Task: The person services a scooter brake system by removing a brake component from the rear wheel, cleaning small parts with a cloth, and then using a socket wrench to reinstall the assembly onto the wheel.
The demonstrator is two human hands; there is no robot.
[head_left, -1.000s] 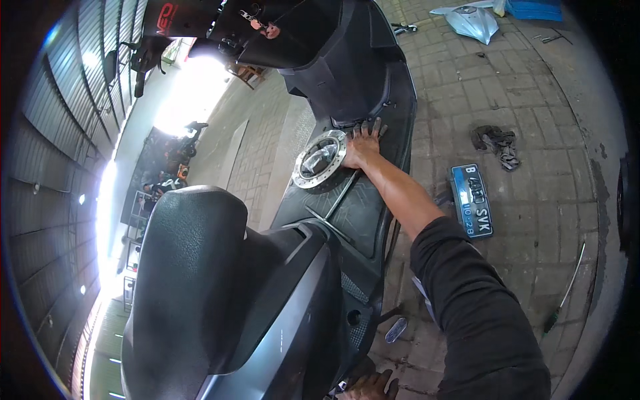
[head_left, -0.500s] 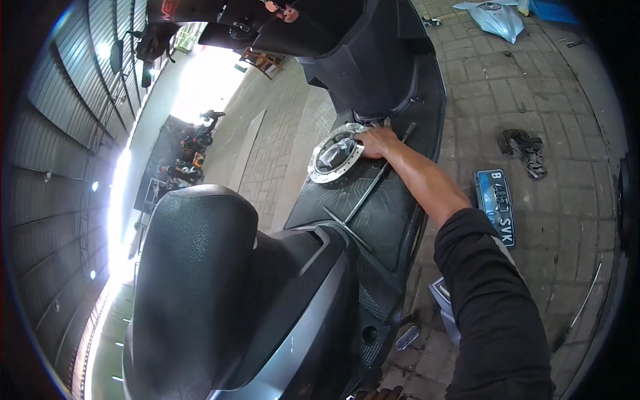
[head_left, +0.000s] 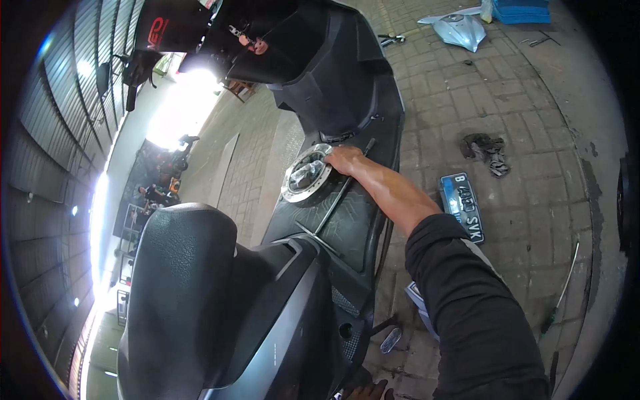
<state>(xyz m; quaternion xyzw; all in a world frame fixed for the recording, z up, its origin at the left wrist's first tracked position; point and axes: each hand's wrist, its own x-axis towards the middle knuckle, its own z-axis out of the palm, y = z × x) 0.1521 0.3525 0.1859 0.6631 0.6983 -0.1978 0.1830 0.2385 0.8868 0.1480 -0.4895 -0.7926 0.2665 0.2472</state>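
My right hand [head_left: 345,160] is closed on the near-right rim of a round silver part [head_left: 288,189] with small holes along its flange. A crumpled clear plastic packet [head_left: 305,176] lies inside the ring. The part is on or just above the black footboard [head_left: 357,230] of a scooter. A long T-handle wrench [head_left: 331,208] lies diagonally on the footboard, passing under my right wrist. At the bottom edge, beside the scooter's side, my left hand [head_left: 371,391] shows only partly, dark and in shadow; I cannot make out what its fingers do.
The scooter's black seat [head_left: 190,267] fills the lower left. On the paving to the right lie a licence plate [head_left: 461,207], a dark rag [head_left: 488,153], a screwdriver [head_left: 560,293] and a white box [head_left: 421,307]. A pale blue body panel [head_left: 460,32] lies farther off.
The whole view has shifted, so the scooter sits farther left and lower. My right hand has drawn back from the base of the front panel to the ring's rim. More of my left hand shows.
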